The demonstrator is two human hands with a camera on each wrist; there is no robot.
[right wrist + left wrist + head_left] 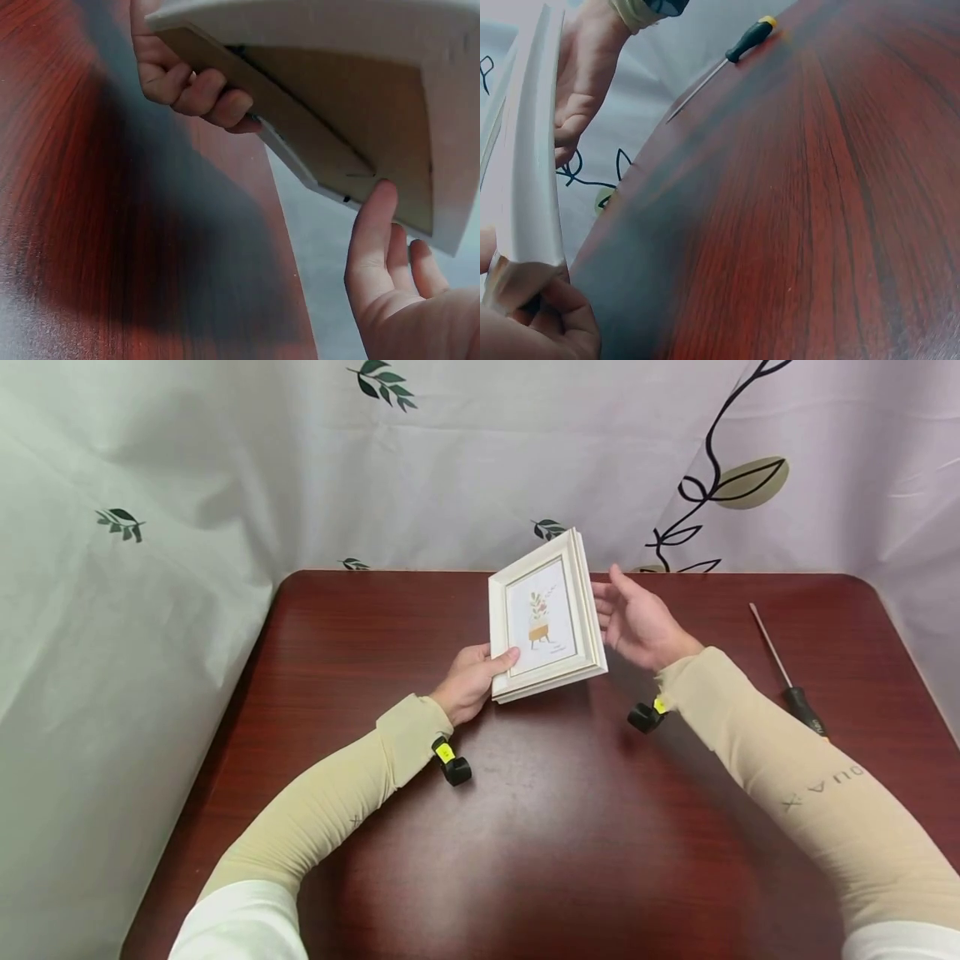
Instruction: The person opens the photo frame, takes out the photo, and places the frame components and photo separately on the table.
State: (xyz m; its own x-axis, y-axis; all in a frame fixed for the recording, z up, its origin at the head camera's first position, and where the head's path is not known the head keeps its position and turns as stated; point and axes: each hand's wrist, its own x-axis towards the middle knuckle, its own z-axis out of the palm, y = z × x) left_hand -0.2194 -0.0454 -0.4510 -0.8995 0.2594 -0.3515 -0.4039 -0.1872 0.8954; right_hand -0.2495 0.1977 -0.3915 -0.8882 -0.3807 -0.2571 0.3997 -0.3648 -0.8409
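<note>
A white picture frame (pixel 590 610) with a drawing of a potted plant is held up above the table, tilted. My left hand (pixel 467 683) grips its lower left corner, thumb over the front and fingers curled behind. The right wrist view shows the frame's brown backing board (pixel 360 97), with the left hand's fingers (pixel 202 94) folded over the edge. My right hand (pixel 647 625) is beside the frame's right edge, fingers extended and thumb raised. In the right wrist view, the right hand's fingertips (pixel 384 193) overlap the backing near its lower edge.
A screwdriver (pixel 805 710) with a dark handle lies on the right side of the dark red wooden table (pixel 360 635). Behind the table hangs a pale curtain (pixel 465 452) with leaf prints. Black camera mounts (pixel 455 768) sit on both wrists.
</note>
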